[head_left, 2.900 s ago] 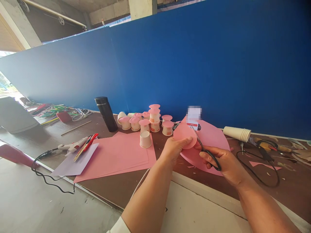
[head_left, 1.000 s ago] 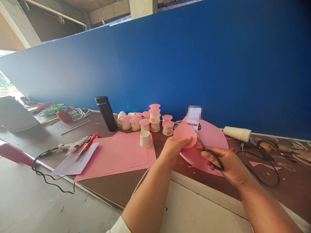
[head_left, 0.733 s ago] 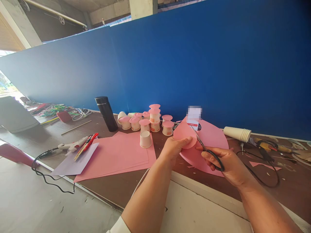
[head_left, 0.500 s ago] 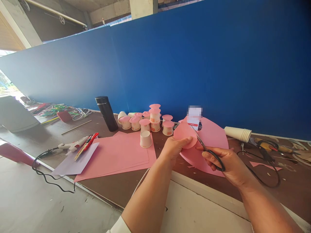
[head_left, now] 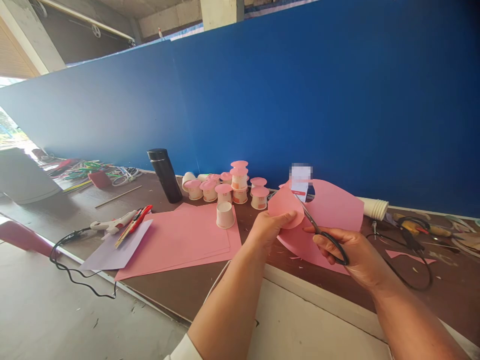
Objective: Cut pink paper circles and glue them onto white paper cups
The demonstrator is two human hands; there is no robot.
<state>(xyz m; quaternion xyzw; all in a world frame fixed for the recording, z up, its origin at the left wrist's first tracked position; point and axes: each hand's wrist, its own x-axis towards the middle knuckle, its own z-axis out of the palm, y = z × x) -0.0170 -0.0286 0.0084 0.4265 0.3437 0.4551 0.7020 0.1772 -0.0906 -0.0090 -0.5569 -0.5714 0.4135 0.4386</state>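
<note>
Pinching pink paper (head_left: 287,204) with left hand (head_left: 269,227), thumb clamped on top, right hand (head_left: 347,247) fingers clamped on scissors (head_left: 317,229), blades at the paper's edge.

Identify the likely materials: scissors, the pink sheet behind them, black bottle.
Scissors: blades probably steel, from their grey look; black handles perhaps plastic. Pink sheet: matte paper or card, thin and bending. Black bottle: smooth, dark finish, metal or plastic, unclear.

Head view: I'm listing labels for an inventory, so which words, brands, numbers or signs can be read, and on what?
No text is readable.
Pale card or screen: pixelated, any print unreadable.
Red utility knife: any marking too small to read.
Black flask: no lettering visible.
Black-handled scissors: no lettering visible.
</note>
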